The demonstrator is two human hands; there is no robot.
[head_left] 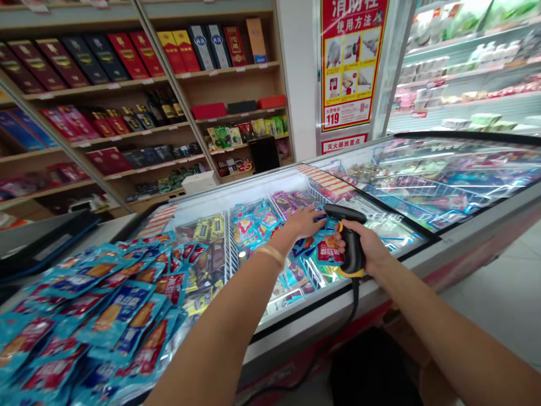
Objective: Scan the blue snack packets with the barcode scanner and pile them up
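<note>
Over the freezer's glass lid, my right hand [368, 243] is wrapped round the handle of a black and yellow barcode scanner [351, 248], its head pointing left. My left hand [305, 223] reaches out just left of the scanner head, palm down with fingers extended, above a few blue and red snack packets [329, 251]. Whether its fingertips touch a packet is hard to see. A large heap of blue snack packets [116, 313] with red and dark blue labels lies to the left of my left forearm.
The chest freezer [459, 245] runs from left to far right, with baskets of frozen goods under glass. Wooden shelves [228, 72] of boxes and bottles stand behind. The scanner's cable [354, 307] hangs over the freezer's front edge. A black device [46, 239] sits at left.
</note>
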